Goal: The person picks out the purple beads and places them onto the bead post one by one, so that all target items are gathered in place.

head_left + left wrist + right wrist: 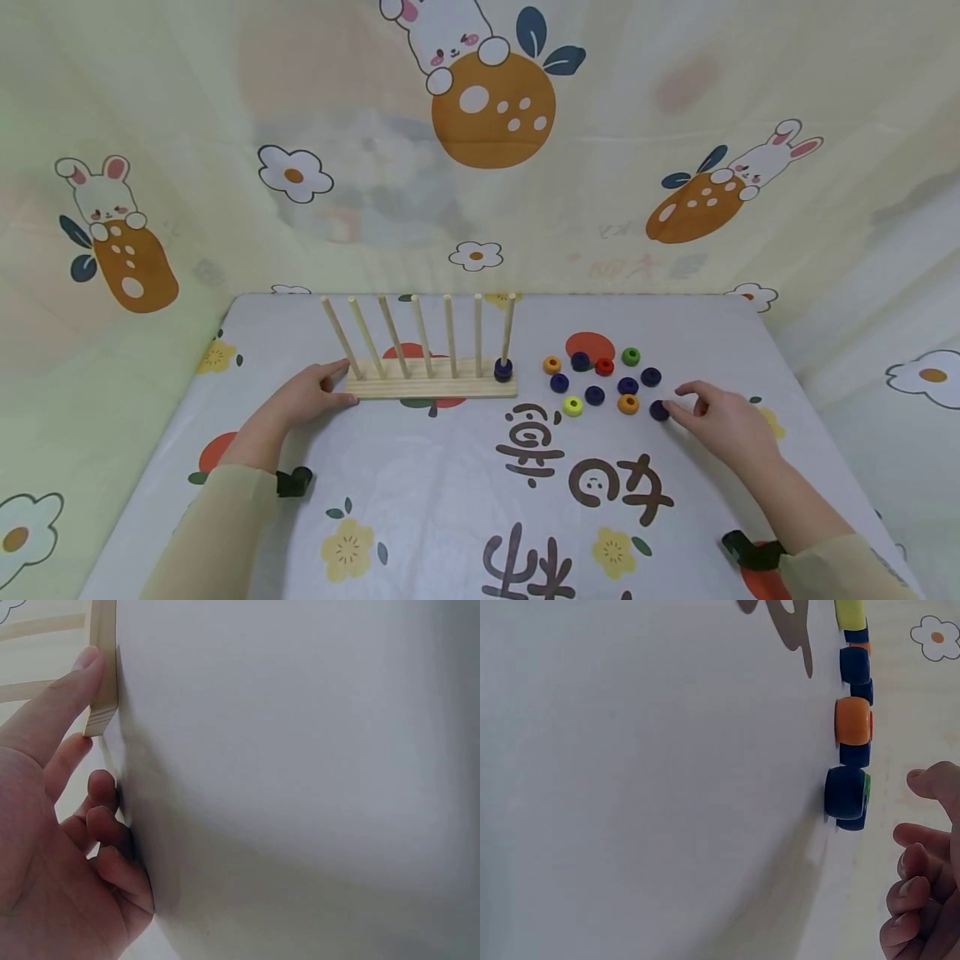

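Left fingers point(67, 763) pinch the rack's point(431, 388) end; right fingers point(922, 836) gape near the rightmost bead point(659, 411).

The head view looks forward and down from high above, while the low, close, sideways-tipped wrist views share with it, left, the end of the seven-peg pale wooden rack point(431, 388) at its eight o'clock and, right, glossy multicoloured round beads point(595, 396) at four.

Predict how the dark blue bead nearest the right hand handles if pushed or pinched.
The dark blue bead seems to stand on a flat end, so it would probably slide, not roll. Squat build: tipping looks unlikely. Its smooth, bulging side might slip in a loose pinch.
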